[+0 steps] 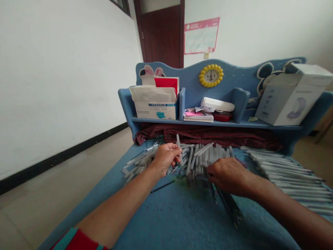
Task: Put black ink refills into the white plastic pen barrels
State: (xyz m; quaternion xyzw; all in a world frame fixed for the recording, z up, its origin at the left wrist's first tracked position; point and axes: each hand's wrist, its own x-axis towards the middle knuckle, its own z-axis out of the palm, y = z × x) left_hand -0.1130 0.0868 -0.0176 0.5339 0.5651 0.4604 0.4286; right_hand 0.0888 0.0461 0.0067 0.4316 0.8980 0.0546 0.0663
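Between the thumb and fingers of my left hand (168,158) a translucent pen barrel (178,141) stands nearly upright. My right hand (227,176) is closed, slightly blurred, at the front of a pile of translucent pen barrels (204,155); whatever its fingertips grip is hidden. Below that hand, a bundle of thin black pen refills (230,206) lies on the blue desk (182,222). One dark refill (162,186) lies apart, nearer my left hand. Left of my left hand, more clear and grey plastic pieces (139,161) are heaped.
Rows of pens (291,177) cover the desk's right side. A checked cloth (208,134) runs along the back, beneath a blue shelf (241,119). The shelf bears a mask box (156,109), papers (197,116) and a white carton (291,97). A wall (65,69) rises to the left.
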